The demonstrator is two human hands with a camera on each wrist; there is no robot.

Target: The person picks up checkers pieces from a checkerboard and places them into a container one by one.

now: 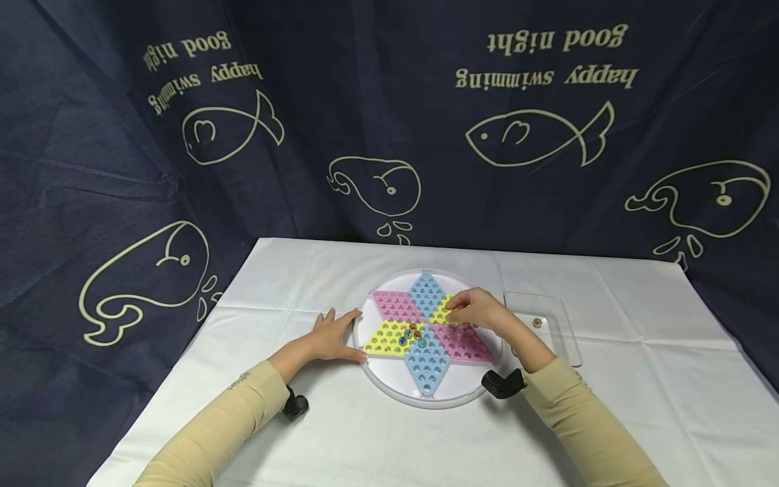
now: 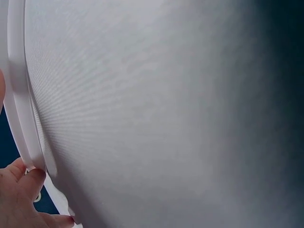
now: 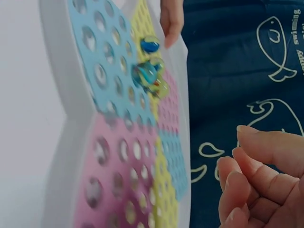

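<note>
A Chinese checkers board (image 1: pixel 380 375) with a pink, yellow and blue star of holes lies on the table. Several glass marbles (image 1: pixel 422 343) sit close together near the star's middle; the right wrist view shows some blue marbles (image 3: pixel 150 45) among them. My left hand (image 1: pixel 328 338) rests at the board's left rim, its fingers spread and thumb on the near side. Over the yellow point on the far right is my right hand (image 1: pixel 481 310). In the right wrist view its fingers (image 3: pixel 232 190) are loosely bent, with no marble visible between thumb and fingertips.
A clear plastic tray (image 1: pixel 562 318) stands just right of the board, with one marble (image 1: pixel 537 322) in it. White cloth (image 1: pixel 365 446) covers the table. A dark blue curtain (image 1: pixel 365 101) with fish and whale drawings hangs behind and at the left.
</note>
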